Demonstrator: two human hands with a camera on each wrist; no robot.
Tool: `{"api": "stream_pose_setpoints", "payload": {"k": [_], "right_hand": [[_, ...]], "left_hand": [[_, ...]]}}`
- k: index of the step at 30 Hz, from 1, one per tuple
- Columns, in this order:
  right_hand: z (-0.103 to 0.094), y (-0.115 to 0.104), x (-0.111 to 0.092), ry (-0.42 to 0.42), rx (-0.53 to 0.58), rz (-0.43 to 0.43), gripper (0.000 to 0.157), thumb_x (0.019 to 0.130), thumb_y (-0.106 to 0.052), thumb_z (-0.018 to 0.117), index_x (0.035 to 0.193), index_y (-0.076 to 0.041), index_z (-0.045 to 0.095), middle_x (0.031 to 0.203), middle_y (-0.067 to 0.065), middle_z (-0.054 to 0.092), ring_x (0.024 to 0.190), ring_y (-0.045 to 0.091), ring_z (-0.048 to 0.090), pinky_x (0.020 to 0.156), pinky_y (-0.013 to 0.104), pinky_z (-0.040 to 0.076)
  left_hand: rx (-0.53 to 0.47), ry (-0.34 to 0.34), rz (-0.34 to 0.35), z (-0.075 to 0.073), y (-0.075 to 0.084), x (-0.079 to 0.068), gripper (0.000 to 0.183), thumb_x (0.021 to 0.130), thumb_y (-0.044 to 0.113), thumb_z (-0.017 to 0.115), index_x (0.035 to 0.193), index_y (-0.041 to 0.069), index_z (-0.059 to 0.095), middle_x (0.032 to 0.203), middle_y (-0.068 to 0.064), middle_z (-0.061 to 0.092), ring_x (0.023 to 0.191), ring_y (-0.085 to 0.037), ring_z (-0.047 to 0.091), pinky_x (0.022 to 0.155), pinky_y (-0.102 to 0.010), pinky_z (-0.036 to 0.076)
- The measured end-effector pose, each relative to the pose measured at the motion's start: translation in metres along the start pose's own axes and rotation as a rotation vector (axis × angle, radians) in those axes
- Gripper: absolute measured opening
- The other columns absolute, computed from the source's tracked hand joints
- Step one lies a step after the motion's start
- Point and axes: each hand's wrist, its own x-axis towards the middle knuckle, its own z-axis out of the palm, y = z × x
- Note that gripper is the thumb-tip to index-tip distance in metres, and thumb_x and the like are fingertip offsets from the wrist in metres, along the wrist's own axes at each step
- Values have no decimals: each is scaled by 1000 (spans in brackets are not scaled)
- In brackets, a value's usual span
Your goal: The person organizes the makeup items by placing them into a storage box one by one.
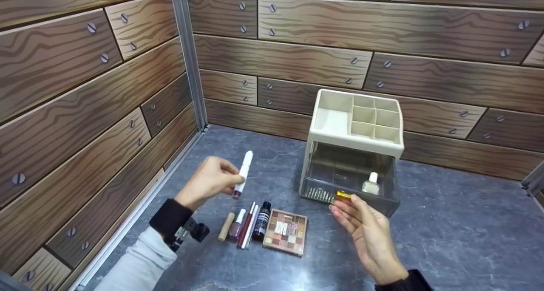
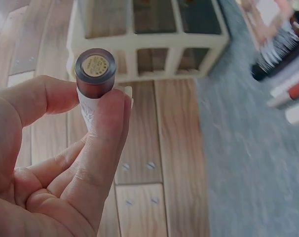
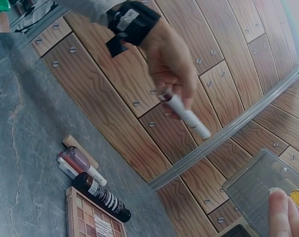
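Observation:
My left hand (image 1: 211, 178) pinches a slim white cosmetic tube (image 1: 245, 167) between thumb and fingers, above the tabletop. Its dark end, with a round gold label, faces the left wrist camera. With the thumb and fingers of my right hand (image 1: 372, 235) I hold a small glossy yellow item (image 1: 343, 195); its kind is unclear, being partly covered. That hand is at the front of a smoky see-through drawer (image 1: 340, 174) in a cream organizer (image 1: 357, 140). Inside the drawer stands a pale nail polish bottle (image 1: 371, 185) with a white cap.
Below my left hand lie a beige tube (image 1: 226, 227), a purple nail polish bottle (image 1: 236, 226), a dark red slim tube (image 1: 245, 229), a pale slim tube (image 1: 252, 228), a black bottle (image 1: 262, 221) and an eyeshadow palette (image 1: 285, 232). Wood-patterned walls (image 1: 297, 57) border the table.

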Motion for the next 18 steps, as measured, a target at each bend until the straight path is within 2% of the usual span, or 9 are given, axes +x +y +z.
{"api": "stream_pose_setpoints", "payload": {"k": [9, 18], "right_hand": [[-3, -3, 1, -55, 18, -13, 25, 111, -16, 52, 102, -5, 73, 95, 12, 80, 91, 21, 79, 89, 28, 61], [-1, 0, 1, -15, 9, 5, 24, 111, -16, 53, 102, -5, 73, 95, 12, 80, 90, 21, 79, 89, 28, 61]], "left_hand": [[-102, -141, 65, 18, 45, 3, 20, 92, -2, 73, 111, -7, 70, 103, -20, 73, 85, -30, 77, 79, -36, 65], [-133, -245, 130, 46, 79, 7, 18, 92, 0, 75, 108, -6, 71, 99, -20, 75, 84, -28, 77, 79, -37, 65]]}}
